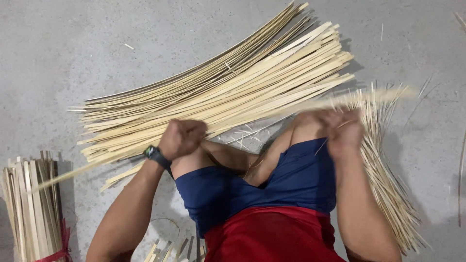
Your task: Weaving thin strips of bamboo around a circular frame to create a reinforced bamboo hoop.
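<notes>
A long, thin, pale bamboo strip [272, 109] is stretching slantwise in front of the large fanned pile of flat pale bamboo strips [218, 92]. It is running from low at that pile's left end up past its right end, its right part blurring. Both fists are gripping it, one near its middle, one further right.

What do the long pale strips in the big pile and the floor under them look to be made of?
The strips look like split bamboo or similar cane: pale straw colour, matte, thin, flat, and bending in a shared curve. The floor looks like bare concrete: grey, mottled, dull, with scuffs and no visible joints.
</notes>
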